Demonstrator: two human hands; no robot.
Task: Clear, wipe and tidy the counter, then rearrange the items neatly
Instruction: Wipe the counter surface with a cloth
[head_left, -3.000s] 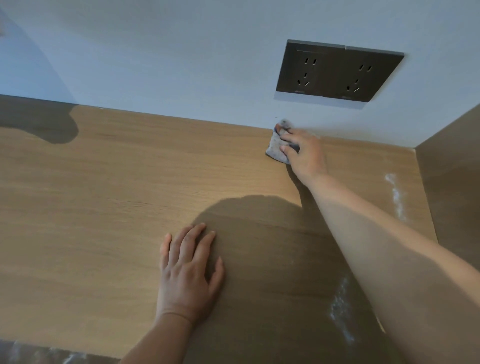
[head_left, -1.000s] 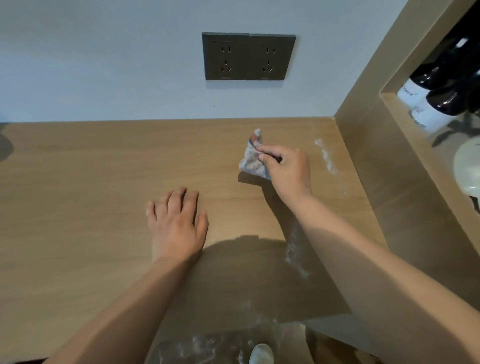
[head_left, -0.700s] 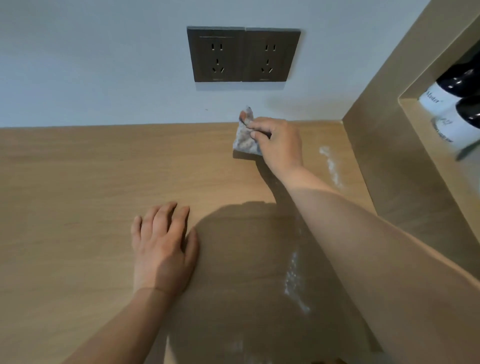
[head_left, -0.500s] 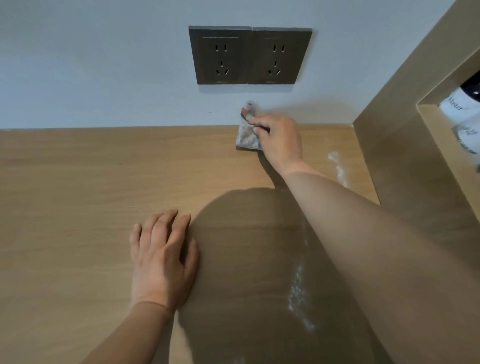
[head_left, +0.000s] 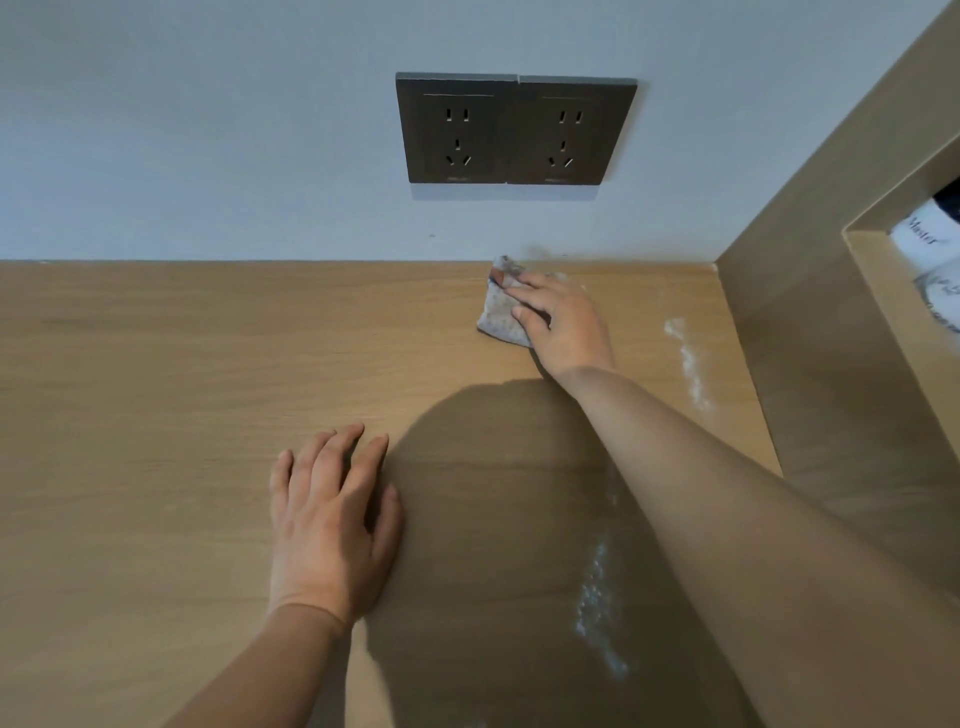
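Counter (head_left: 130, 389) wipe: L hand (head_left: 332, 525), 2 wall sockets (head_left: 514, 130), 1 cloth (head_left: 498, 317), R hand (head_left: 563, 322), 2 powder streaks (head_left: 688, 364).
L hand flat, fingers close together, holds nothing, well below-left of sockets; cloth just below sockets' right half, R hand gripping and pressing it down; streaks below-right of sockets. Vs 0.5 s ago: cloth pulled off the wall line, L hand unmoved.
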